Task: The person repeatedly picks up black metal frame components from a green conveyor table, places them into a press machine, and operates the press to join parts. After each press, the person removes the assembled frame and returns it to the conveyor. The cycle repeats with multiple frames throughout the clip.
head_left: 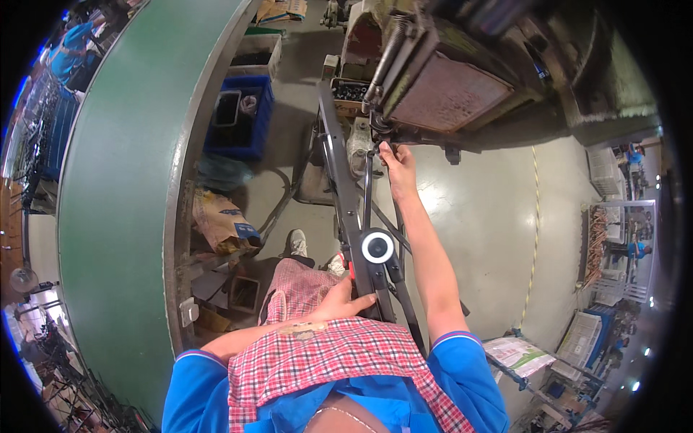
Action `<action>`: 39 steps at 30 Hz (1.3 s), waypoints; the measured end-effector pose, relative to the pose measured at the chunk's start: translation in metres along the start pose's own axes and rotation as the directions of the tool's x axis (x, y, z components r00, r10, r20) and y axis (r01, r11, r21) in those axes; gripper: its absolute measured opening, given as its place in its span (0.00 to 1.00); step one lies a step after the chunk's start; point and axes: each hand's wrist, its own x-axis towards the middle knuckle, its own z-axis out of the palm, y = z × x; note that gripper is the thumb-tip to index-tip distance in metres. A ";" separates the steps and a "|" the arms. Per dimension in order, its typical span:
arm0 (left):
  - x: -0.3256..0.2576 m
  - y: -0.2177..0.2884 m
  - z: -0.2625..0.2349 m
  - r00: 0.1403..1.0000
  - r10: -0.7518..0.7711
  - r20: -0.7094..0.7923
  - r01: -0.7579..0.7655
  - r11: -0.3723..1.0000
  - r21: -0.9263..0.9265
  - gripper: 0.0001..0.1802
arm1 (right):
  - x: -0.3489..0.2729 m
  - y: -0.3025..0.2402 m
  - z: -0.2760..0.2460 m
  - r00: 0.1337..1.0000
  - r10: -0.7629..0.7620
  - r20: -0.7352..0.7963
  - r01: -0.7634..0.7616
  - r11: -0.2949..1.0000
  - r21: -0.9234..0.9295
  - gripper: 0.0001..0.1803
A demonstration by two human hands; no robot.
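Note:
A long black metal frame (pixel 345 180) of several bars, with a round white-ringed black hub (pixel 377 247), stretches from my apron up to a machine (pixel 447 94). My left hand (pixel 345 299) is closed on the frame's near end, below the hub, with a small red piece (pixel 351 270) beside its thumb. Further forward, my right hand (pixel 399 172) is closed in a pinch just under the machine's working head (pixel 380 130), by the far end of a thin black bar (pixel 369 187). What its fingertips hold is too small to make out.
A green-topped table (pixel 123 180) runs along my left. Beneath its edge are a blue crate (pixel 245 119), a torn paper sack (pixel 220 222) and a grey bin (pixel 256 54). A box of small parts (pixel 350 90) stands behind the frame. A cart (pixel 520 357) is at right.

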 end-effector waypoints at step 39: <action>0.020 -0.001 0.017 1.000 -0.010 0.026 0.002 0.955 0.297 0.30 | 0.022 -0.049 -0.019 0.860 0.398 0.320 -0.359 0.917 -0.176 0.10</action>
